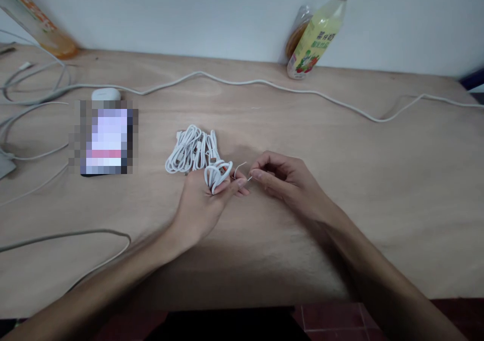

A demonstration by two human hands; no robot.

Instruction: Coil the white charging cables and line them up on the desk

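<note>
A coiled white charging cable [216, 178] sits in my left hand [198, 207], whose fingers are closed round it; a bit of orange shows at one plug. Between the two hands a thin white twist tie [239, 166] sticks out in a curve near my left thumb. My right hand [289, 182] pinches a thin white end, which looks like part of that tie, between thumb and forefinger. Just behind my left hand lies a pile of coiled white cables [189, 149] with several plugs showing.
Left of the pile lies a blurred phone [108, 141], with a white rounded case [106, 95] behind it. A long white cable [260, 82] crosses the wooden table [378, 194]. Bottles stand by the wall: a yellow one [317, 38] and an orange-labelled one [41, 23].
</note>
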